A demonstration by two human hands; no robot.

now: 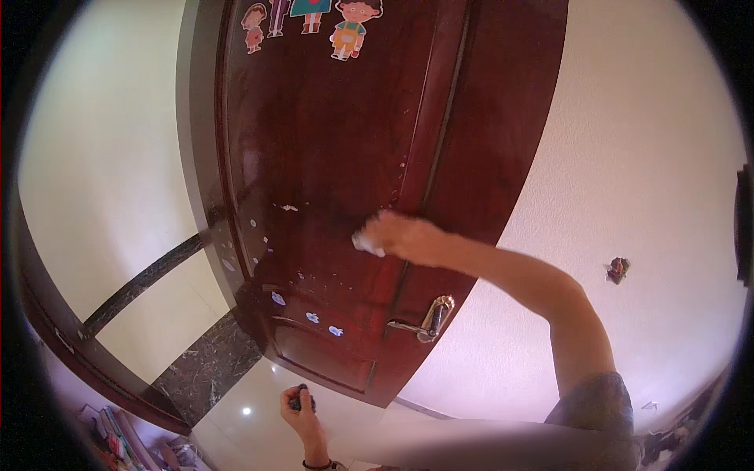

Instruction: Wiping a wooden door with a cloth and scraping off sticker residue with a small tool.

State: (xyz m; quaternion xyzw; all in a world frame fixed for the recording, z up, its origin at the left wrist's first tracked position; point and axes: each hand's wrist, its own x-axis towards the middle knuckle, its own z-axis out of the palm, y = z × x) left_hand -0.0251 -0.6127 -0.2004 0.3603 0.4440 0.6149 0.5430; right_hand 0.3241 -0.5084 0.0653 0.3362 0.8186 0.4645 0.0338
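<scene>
My right hand (409, 236) reaches out across a dark red wooden door (330, 147), slightly blurred. A crumpled white wad (369, 244), perhaps tissue or cloth, is gripped in its fingers at the door's panel. Whether the wad touches the surface is hard to tell. Low in the view, my left hand (299, 412) is closed around a small black object (303, 399), mostly hidden by the fingers. Whitish residue (289, 208) and small stickers mark the panel, among them an apple-shaped sticker (312, 318). Cartoon figure stickers (347, 29) are higher up.
A metal lever handle (433, 321) juts from the door below my right forearm. Right of it stands a white wall (636, 147) with a small broken hole (617, 270). Pale floor tiles (235, 430) lie beneath. Books (121, 438) are stacked at lower left.
</scene>
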